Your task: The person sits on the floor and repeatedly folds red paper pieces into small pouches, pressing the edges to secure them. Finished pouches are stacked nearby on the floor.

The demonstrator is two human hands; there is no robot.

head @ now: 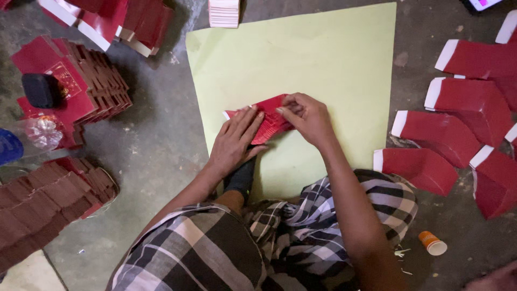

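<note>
red card blank (267, 123) lies at middle of pale green sheet (301, 59), a clean base | left hand (235, 141) flat on it, pinning | right hand (306, 117) pinches its upper edge to fold | folded red boxes (463, 102) right of sheet, apart

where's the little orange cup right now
In the head view the orange cup lies tipped on its side on the floor at lower right, beside the checked cloth and below the red folded boxes.

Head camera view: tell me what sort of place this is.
Probably an informal floor workshop for folding paper boxes or envelopes. Both hands, left hand and right hand, press a red folded card piece on a pale green paper sheet, with folded red card boxes and stacked dark red flat cards on bare concrete.
</note>
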